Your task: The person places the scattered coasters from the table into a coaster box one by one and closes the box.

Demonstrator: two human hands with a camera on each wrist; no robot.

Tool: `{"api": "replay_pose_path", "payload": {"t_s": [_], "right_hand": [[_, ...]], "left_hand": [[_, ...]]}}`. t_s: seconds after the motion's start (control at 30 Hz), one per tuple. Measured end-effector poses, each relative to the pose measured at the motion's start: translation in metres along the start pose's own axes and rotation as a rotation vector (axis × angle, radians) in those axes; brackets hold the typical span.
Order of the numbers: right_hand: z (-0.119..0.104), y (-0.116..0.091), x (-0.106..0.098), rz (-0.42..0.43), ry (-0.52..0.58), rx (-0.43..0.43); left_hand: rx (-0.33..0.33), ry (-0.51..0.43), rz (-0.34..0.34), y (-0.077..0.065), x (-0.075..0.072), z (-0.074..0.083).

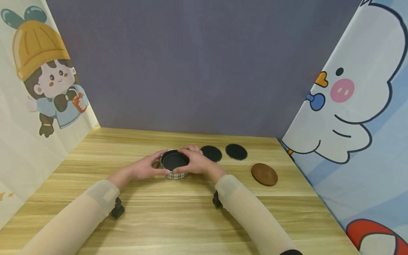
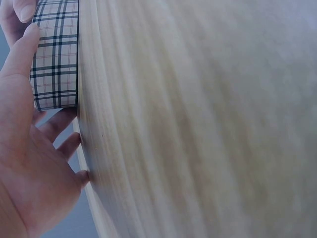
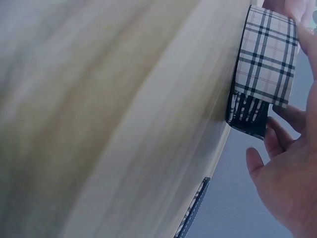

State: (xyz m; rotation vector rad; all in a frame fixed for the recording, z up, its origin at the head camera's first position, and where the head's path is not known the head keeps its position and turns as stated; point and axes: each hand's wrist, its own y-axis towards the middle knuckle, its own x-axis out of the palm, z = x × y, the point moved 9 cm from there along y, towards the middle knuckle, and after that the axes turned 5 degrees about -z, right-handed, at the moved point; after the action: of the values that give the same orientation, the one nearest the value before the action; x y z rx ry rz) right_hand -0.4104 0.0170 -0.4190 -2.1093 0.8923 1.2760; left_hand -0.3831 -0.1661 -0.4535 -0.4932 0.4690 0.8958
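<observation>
A round plaid coaster holder (image 1: 176, 175) with a dark inside stands on the table, a black round coaster (image 1: 174, 160) lying within its rim. Through a cutout in the holder's wall (image 3: 265, 57), the right wrist view shows several stacked coaster edges (image 3: 246, 107). My left hand (image 1: 147, 167) curls round the left side, its thumb at the front rim. From the right, my right hand (image 1: 198, 161) grips the holder with the thumb at the near rim and fingers at the far rim. Whether its fingertips also touch the top coaster is unclear.
Two black round coasters, a nearer one (image 1: 211, 153) and a farther one (image 1: 236, 151), lie right of the holder. A brown round disc (image 1: 264, 174) sits further right. A grey panel (image 1: 191, 71) rises behind the wood-grain table (image 1: 172, 219); printed panels flank it.
</observation>
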Motion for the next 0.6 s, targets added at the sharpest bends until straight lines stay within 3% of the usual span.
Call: {"api": "replay_pose_path", "payload": {"t_s": [0.37, 0.6], "right_hand": [[0.007, -0.006, -0.005, 0.002, 0.029, -0.022], [0.036, -0.020, -0.024, 0.039, 0.067, 0.021]], "left_hand": [[0.024, 0.021, 0.014, 0.001, -0.001, 0.001], [0.035, 0.031, 0.040, 0.000, -0.002, 0.004]]}}
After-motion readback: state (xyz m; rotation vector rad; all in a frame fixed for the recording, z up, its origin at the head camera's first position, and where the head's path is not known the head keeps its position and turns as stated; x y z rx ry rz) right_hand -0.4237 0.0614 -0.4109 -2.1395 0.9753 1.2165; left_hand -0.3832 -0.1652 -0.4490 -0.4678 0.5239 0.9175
